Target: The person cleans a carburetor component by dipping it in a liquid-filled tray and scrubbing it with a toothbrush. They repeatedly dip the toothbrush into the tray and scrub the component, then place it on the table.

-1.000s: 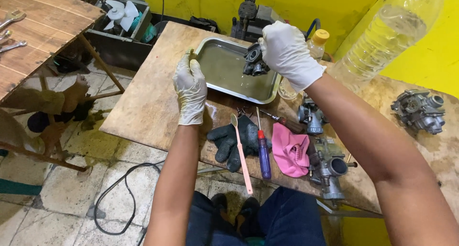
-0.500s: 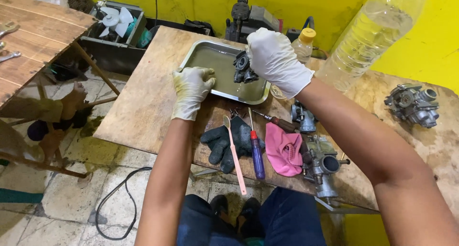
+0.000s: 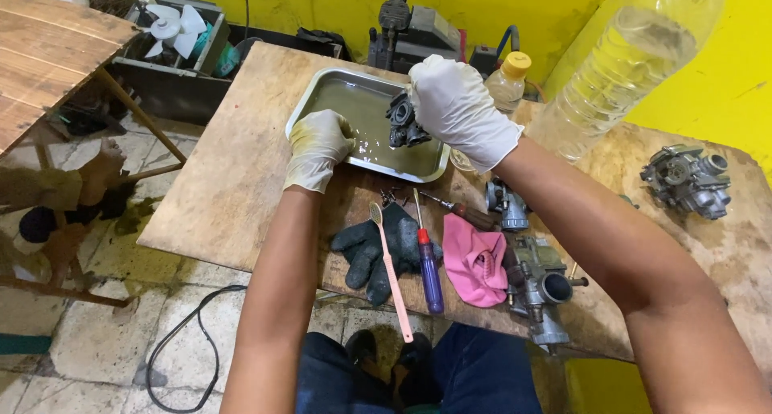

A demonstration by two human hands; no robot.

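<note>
Gloves on both: right hand grips carb over tray, left hand curls closed at tray's edge.

Tray: bright, smooth metal holding glossy, murky liquid. Engine part: dark, dull cast metal. Both hands, left and right, wear thin matt rubber gloves, the left stained yellowish. Surface: rough, stained bare wood. Pink rag: soft cloth. Bottle: clear glossy plastic.
</note>
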